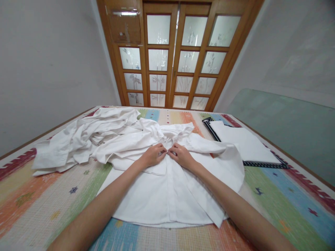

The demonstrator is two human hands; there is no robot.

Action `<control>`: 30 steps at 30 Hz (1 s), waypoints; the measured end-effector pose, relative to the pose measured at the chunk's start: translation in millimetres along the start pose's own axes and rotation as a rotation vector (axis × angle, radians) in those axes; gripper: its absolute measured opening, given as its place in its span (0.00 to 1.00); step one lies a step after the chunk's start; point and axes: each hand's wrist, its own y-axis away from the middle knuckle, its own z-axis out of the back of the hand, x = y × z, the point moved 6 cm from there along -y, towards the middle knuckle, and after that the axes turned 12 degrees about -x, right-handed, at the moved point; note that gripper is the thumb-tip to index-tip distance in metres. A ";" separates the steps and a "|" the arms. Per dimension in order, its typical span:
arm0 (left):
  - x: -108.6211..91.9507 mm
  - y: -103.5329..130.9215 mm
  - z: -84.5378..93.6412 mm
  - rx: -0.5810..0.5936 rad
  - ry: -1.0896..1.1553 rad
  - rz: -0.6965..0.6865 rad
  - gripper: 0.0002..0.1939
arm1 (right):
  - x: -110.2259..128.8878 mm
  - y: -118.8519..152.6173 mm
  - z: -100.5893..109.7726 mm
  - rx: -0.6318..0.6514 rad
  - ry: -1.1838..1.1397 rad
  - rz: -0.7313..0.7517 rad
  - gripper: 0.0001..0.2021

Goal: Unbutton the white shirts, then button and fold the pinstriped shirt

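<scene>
A white shirt [151, 202] lies spread with its front up, collar away from me and hem toward me. Its sleeves are folded loosely to the sides. My left hand [156, 154] and my right hand [180, 154] meet at the front placket, a little below the collar [178, 129]. Both are closed, thumbs and fingertips pinching the fabric edges from either side. Any button between the fingertips is too small to make out.
More crumpled white clothing [78, 136] is heaped at the left. Folded white garments with a black patterned one [243, 143] lie at the right. All rest on a colourful striped cloth [65, 195]. Beyond stand wooden doors with glass panes [158, 60], between grey walls.
</scene>
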 end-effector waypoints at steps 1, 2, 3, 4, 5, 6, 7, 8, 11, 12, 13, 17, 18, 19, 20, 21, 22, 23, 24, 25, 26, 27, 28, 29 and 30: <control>1.8 -0.6 0.8 -0.012 0.042 0.032 0.09 | 0.0 0.0 -0.5 -0.012 0.001 -0.001 0.05; 3.5 -1.2 1.0 -0.015 0.075 0.059 0.09 | 0.3 -0.1 -0.7 -0.026 -0.001 -0.003 0.05; 5.3 -1.8 1.1 -0.015 0.098 0.082 0.09 | 0.7 -0.4 -0.7 -0.039 -0.007 -0.007 0.05; 7.2 -2.4 1.0 -0.016 0.115 0.103 0.09 | 1.1 -0.7 -0.4 -0.054 -0.017 -0.015 0.05; 9.0 -2.8 1.0 -0.017 0.129 0.121 0.09 | 1.4 -1.2 0.1 -0.069 -0.031 -0.026 0.05; 10.8 -3.1 0.9 -0.021 0.143 0.134 0.09 | 1.4 -1.8 0.7 -0.082 -0.050 -0.040 0.06; 12.2 -3.2 0.6 -0.022 0.158 0.140 0.08 | 1.1 -2.4 1.5 -0.097 -0.071 -0.058 0.06; 13.2 -3.1 0.2 -0.023 0.174 0.142 0.08 | 0.5 -3.0 2.2 -0.108 -0.093 -0.076 0.06; 15.0 -2.2 -0.8 -0.032 0.209 0.139 0.07 | -2.1 -4.2 2.5 -0.119 -0.152 -0.116 0.06; 15.2 -2.0 -1.0 -0.035 0.213 0.139 0.06 | -3.0 -4.3 2.2 -0.116 -0.171 -0.122 0.06; 15.2 -1.8 -1.0 -0.040 0.214 0.140 0.06 | -3.7 -4.3 1.8 -0.111 -0.189 -0.124 0.05; 14.3 -2.0 -0.4 -0.051 0.212 0.144 0.06 | -4.0 -3.8 2.7 -0.109 -0.220 -0.105 0.05; 14.3 -2.1 -0.3 -0.051 0.215 0.146 0.06 | -3.2 -3.7 3.3 -0.109 -0.219 -0.093 0.05; 14.5 -2.2 -0.3 -0.052 0.219 0.150 0.06 | -2.1 -3.6 3.9 -0.107 -0.216 -0.079 0.05; 14.8 -2.3 -0.3 -0.054 0.223 0.153 0.06 | -0.9 -3.5 4.3 -0.101 -0.211 -0.065 0.05; 15.1 -2.4 -0.3 -0.056 0.229 0.157 0.06 | 0.2 -3.4 4.4 -0.093 -0.203 -0.052 0.05; 15.4 -2.6 -0.3 -0.059 0.234 0.160 0.07 | 1.0 -3.3 4.5 -0.086 -0.194 -0.042 0.05; 15.6 -2.6 -0.4 -0.059 0.239 0.163 0.07 | 1.5 -3.1 4.3 -0.078 -0.185 -0.036 0.06; 15.7 -2.6 -0.6 -0.057 0.241 0.166 0.07 | 1.7 -3.0 4.1 -0.071 -0.175 -0.031 0.06; 15.5 -2.6 -0.8 -0.055 0.242 0.167 0.07 | 1.8 -2.9 3.8 -0.066 -0.166 -0.028 0.05; 15.1 -2.5 -0.7 -0.054 0.241 0.166 0.07 | 1.9 -2.8 3.5 -0.063 -0.159 -0.025 0.05; 14.5 -2.4 -0.5 -0.055 0.237 0.164 0.07 | 2.1 -2.8 3.2 -0.060 -0.152 -0.020 0.05; 13.8 -2.2 -0.1 -0.058 0.233 0.159 0.07 | 2.4 -2.9 3.1 -0.059 -0.145 -0.014 0.05; 13.1 -2.0 0.3 -0.060 0.226 0.154 0.06 | 2.8 -3.1 3.1 -0.059 -0.139 -0.007 0.04; 12.3 -1.8 0.7 -0.062 0.219 0.149 0.06 | 3.2 -3.3 3.0 -0.057 -0.135 -0.001 0.04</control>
